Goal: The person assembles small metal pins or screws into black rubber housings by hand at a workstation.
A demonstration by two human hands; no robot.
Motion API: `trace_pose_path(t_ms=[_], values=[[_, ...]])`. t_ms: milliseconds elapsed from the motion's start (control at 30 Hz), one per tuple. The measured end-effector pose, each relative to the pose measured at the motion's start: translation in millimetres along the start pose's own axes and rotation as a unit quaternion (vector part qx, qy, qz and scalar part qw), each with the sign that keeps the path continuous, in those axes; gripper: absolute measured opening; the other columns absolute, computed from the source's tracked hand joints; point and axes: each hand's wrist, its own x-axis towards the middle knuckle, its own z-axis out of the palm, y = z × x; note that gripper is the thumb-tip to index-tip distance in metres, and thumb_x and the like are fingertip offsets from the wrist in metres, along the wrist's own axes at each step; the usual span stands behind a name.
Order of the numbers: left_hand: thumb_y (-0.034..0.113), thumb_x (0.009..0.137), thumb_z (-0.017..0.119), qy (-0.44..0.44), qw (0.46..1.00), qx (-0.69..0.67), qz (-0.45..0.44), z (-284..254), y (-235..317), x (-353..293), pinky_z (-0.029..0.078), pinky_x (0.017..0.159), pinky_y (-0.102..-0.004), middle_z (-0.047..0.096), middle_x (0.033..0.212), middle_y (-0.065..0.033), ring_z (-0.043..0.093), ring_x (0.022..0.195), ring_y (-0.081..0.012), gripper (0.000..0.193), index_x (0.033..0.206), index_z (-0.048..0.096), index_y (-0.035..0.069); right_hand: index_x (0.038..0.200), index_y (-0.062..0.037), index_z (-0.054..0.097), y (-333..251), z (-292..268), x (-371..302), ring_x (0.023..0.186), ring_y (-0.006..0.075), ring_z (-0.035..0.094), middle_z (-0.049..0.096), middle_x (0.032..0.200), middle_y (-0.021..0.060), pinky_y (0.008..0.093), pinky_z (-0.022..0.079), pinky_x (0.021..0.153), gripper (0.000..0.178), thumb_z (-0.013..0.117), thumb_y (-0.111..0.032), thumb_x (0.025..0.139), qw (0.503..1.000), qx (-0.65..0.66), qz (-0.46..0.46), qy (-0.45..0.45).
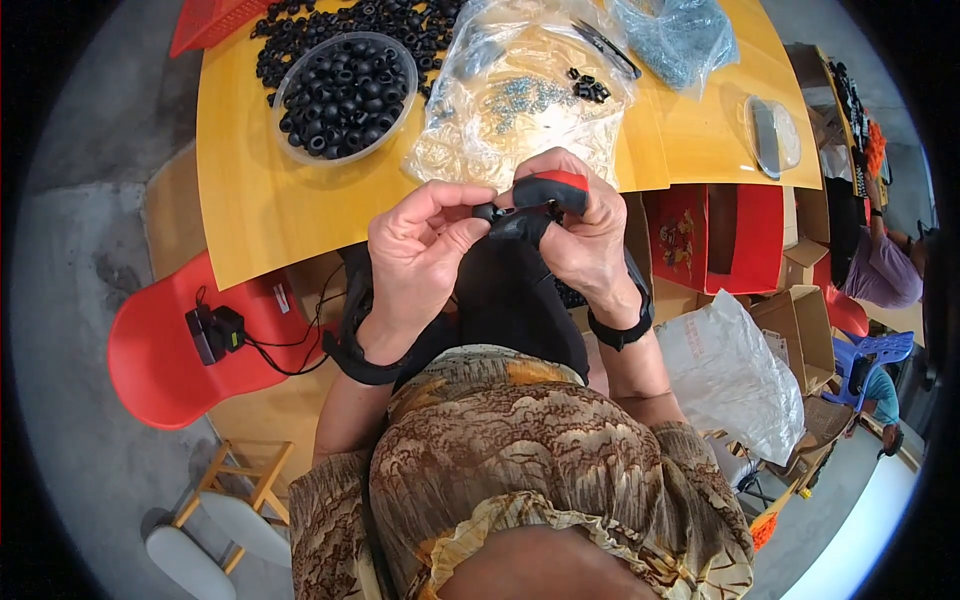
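Both hands meet over my lap, just in front of the table's near edge. My left hand (425,240) pinches a small round black part (486,212) between thumb and fingertips. My right hand (585,225) is wrapped round pliers (552,188) with thick red-and-black handles. The jaws of the pliers point left and reach the black part; whether they grip it is too small to tell. Similar black parts fill a clear round tub (290,135) on the table, and many more lie loose (440,38) behind it.
On the yellow table (235,215), a clear plastic sheet (465,100) bears small metal pieces (530,97), a few black pieces (590,87) and black tweezers (608,48). A plastic bag (680,45) and clear container (772,138) lie right. A red chair (165,335) stands left; people work far right.
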Motion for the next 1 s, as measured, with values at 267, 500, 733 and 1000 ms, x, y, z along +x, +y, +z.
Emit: trace_pose_path(t_ms=[267, 500, 733, 1000], values=[[-0.010, 0.080, 0.056, 0.002, 0.992, -0.112, -0.053, -2, -11, -8, 0.048, 0.075, -0.0212, 0.063, 0.091, -0.0086, 0.060, 0.079, -0.0099, 0.021, 0.101, 0.057, -0.005, 0.081, -0.0042, 0.061, -5, 8, -17, 0.071, 0.0264, 0.060, 0.059, 0.082, 0.0092, 0.0314, 0.048, 0.061, 0.025, 0.061, 0.006, 0.058, 0.981, -0.174, -0.091, -0.004], [-0.002, 0.083, 0.054, 0.002, 0.975, -0.167, -0.145, -10, -31, -25, 0.048, 0.071, -0.0231, 0.062, 0.088, -0.0090, 0.059, 0.075, -0.0114, 0.014, 0.097, 0.055, -0.002, 0.086, -0.0002, 0.060, 3, 0, -31, 0.071, 0.0308, 0.059, 0.058, 0.082, 0.0141, 0.0330, 0.049, 0.062, 0.030, 0.053, 0.006, 0.057, 0.988, -0.141, -0.056, 0.005], [0.003, 0.088, 0.051, -0.015, 0.976, -0.166, -0.139, -11, -30, -25, 0.047, 0.065, -0.0232, 0.061, 0.086, -0.0105, 0.059, 0.069, -0.0126, 0.010, 0.097, 0.052, 0.000, 0.081, 0.0020, 0.061, 47, -48, -11, 0.069, 0.0345, 0.059, 0.061, 0.085, 0.0159, 0.0363, 0.047, 0.061, 0.021, 0.054, 0.004, 0.062, 0.917, -0.368, 0.071, 0.135], [0.004, 0.089, 0.049, -0.012, 0.974, -0.153, -0.167, -12, -26, -28, 0.048, 0.067, -0.0245, 0.062, 0.085, -0.0111, 0.060, 0.070, -0.0144, 0.010, 0.097, 0.052, 0.000, 0.081, 0.0007, 0.060, 49, -70, 12, 0.072, 0.0372, 0.057, 0.059, 0.089, 0.0164, 0.0417, 0.045, 0.061, 0.019, 0.054, 0.000, 0.063, 0.853, -0.493, -0.003, 0.168]])
